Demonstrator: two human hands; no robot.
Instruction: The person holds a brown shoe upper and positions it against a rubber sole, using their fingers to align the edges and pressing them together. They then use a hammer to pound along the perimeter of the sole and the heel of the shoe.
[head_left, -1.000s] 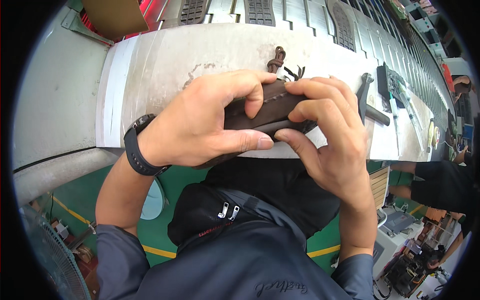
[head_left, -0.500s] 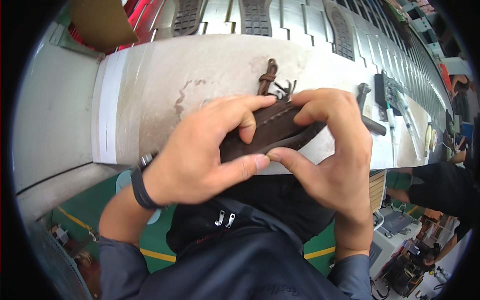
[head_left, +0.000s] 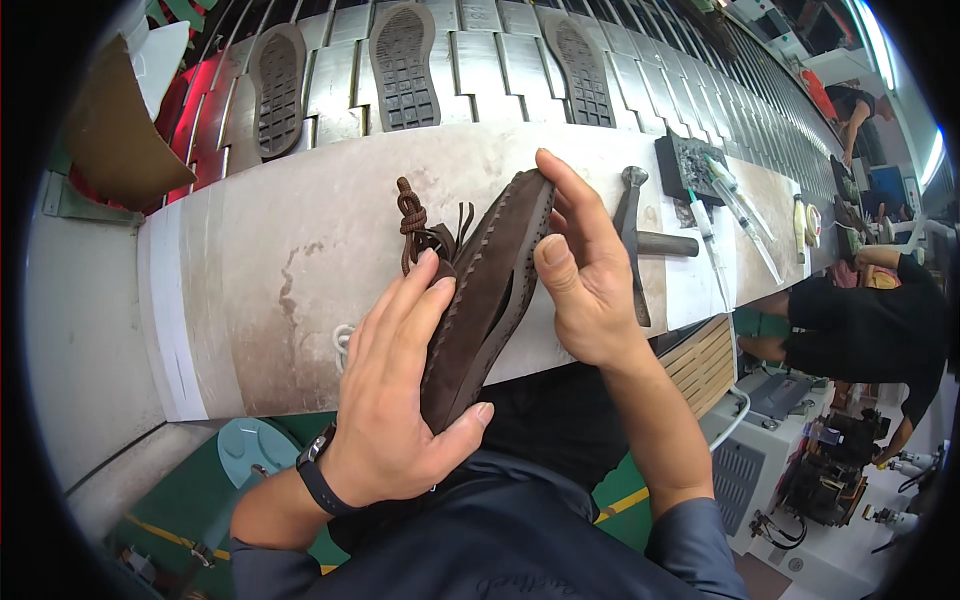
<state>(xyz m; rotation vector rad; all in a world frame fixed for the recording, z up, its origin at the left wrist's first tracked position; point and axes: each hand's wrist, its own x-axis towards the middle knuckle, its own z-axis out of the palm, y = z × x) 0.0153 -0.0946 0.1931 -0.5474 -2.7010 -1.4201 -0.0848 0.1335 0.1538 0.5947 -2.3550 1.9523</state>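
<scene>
A dark brown leather shoe [head_left: 478, 310] is held up on a slant above the near edge of the pale worktable. A stitched seam runs along it, and a dark slit shows on its right side. My left hand [head_left: 390, 400] grips the lower end, its fingers on the lace side and its thumb across the near tip. My right hand [head_left: 595, 285] holds the upper end with the fingers behind it, partly hidden; its thumb is raised off the side. A knotted brown lace [head_left: 410, 220] hangs out beyond my left fingertips.
A hammer [head_left: 665, 243] lies right of the shoe, near a black block [head_left: 688, 165] and syringes [head_left: 708, 240] on white paper. Several shoe soles [head_left: 404, 70] rest on the slatted metal conveyor [head_left: 490, 62] beyond the table. A co-worker [head_left: 870, 325] stands at the far right.
The shoe has turned from lying crosswise to a steep slant. My right hand has shifted to its upper end and my left toward its lower end; my thumbs have moved apart.
</scene>
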